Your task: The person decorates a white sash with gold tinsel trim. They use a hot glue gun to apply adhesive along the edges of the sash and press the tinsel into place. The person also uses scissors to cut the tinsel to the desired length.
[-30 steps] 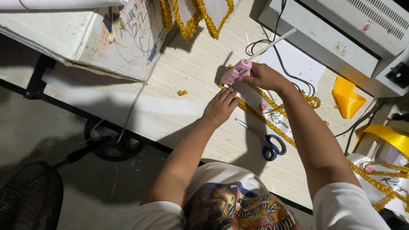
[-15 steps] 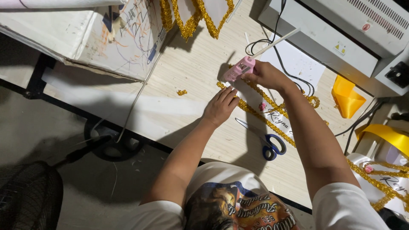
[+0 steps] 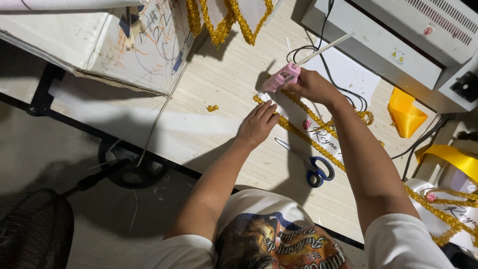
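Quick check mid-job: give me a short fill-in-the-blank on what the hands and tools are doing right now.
1. The right hand holds a pink ____ gun.
2. The left hand presses on a white sash edged with ____ trim.
3. The scissors with ____ handles lie on the wooden table, untouched.

Missing words: glue; gold; blue

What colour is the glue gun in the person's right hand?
Pink. The glue gun, held in the right hand, shows clearly in the head view.
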